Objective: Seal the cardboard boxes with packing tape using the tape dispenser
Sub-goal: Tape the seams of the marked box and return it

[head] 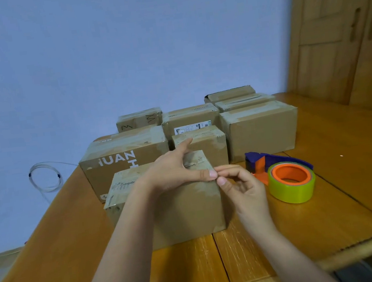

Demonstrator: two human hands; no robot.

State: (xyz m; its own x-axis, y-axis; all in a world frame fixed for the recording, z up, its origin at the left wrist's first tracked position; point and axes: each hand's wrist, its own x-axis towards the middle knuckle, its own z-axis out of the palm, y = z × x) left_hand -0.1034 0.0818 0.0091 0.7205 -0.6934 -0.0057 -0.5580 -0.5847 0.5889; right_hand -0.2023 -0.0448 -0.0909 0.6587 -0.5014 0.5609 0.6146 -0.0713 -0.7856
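A small cardboard box (189,209) stands nearest me on the wooden table (351,185), its top covered in clear tape. My left hand (174,170) lies across the box's top right part, thumb stretched along the right top edge. My right hand (241,188) hovers at that same right top corner with fingers curled, its fingertips meeting my left thumb tip; whether tape is pinched between them is too small to tell. The tape dispenser (286,175), blue and orange with a yellow-green roll, lies on the table right of the box, untouched.
Several taped cardboard boxes (261,128) stand in rows behind the near box, the biggest (123,158) printed with white letters. A coil of clear tubing (45,178) hangs by the blue wall at left. Wooden doors (344,37) rise at right. The table's front edge runs near my forearms.
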